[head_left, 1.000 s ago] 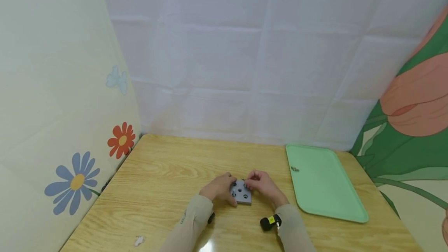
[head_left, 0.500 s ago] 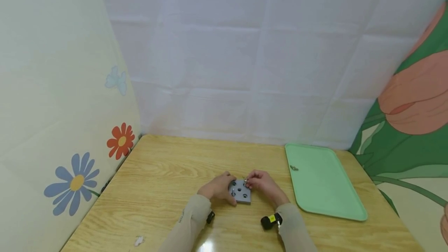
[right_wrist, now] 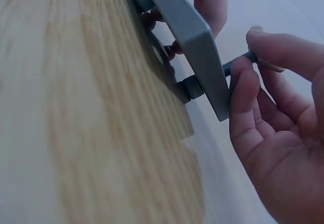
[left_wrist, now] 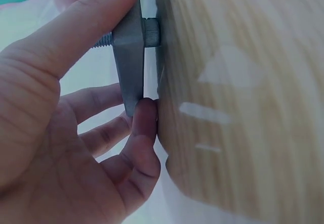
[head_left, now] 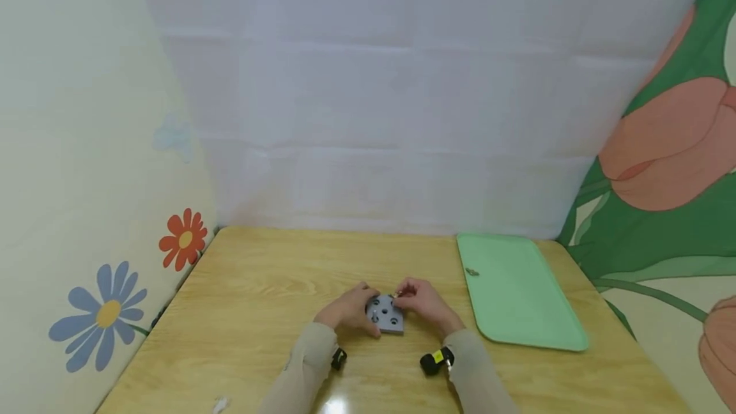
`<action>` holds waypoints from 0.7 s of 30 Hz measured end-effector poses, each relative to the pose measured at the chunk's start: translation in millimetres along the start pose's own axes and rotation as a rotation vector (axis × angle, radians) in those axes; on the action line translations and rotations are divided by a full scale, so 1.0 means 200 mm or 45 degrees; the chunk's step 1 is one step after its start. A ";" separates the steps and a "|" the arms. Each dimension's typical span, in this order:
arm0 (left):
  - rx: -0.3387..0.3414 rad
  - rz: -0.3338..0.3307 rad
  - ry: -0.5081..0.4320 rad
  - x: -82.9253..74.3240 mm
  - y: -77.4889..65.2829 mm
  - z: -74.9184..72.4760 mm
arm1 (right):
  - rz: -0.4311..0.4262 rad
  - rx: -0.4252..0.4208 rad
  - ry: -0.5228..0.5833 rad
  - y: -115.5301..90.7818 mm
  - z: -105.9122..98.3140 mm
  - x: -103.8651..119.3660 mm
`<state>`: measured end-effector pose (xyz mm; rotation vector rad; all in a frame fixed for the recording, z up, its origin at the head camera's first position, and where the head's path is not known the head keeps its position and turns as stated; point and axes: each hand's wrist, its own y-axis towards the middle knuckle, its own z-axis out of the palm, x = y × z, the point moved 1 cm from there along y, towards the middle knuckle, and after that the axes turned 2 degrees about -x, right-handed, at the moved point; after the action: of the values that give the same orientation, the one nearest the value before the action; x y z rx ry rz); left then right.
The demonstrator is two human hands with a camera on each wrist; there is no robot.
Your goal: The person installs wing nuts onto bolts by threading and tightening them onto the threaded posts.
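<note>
A grey metal plate (head_left: 384,323) with several holes stands slightly raised over the table, propped on bolt heads. My left hand (head_left: 349,310) grips its left side, thumb on one edge and fingers curled at the other. In the left wrist view, a bolt (left_wrist: 152,32) passes through the plate, head down and thread up. At the plate's far right corner, my right hand (head_left: 424,302) pinches a small brass-coloured wing nut (right_wrist: 272,66) at the tip of another upright bolt (right_wrist: 235,64). The fingers partly hide the nut.
A light green tray (head_left: 517,299) lies to the right on the wooden table (head_left: 276,273). Near its left edge sits another small brass-coloured wing nut (head_left: 472,271). A white cloth (head_left: 322,114) hangs behind the table, and printed flower sheets flank it.
The head view has shifted, so everything appears a little further left. Both hands stay at the plate, with the right fingers changing slightly around the nut at the bolt tip.
</note>
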<state>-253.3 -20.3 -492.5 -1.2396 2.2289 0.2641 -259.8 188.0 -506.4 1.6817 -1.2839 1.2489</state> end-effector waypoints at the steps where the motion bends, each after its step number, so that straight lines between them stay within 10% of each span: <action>1: -0.002 -0.001 0.001 0.00 0.00 0.00 | -0.003 -0.002 -0.022 0.00 0.00 0.01; 11: -0.004 0.049 -0.024 0.02 -0.01 0.00 | 0.054 0.047 0.290 -0.02 0.01 0.04; 21: 0.006 0.035 -0.039 0.00 -0.01 -0.01 | -0.008 0.052 0.231 -0.03 0.01 0.05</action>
<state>-253.3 -22.6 -490.0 -1.1957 2.2203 0.2863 -253.6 185.2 -497.1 1.5596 -1.1502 1.3982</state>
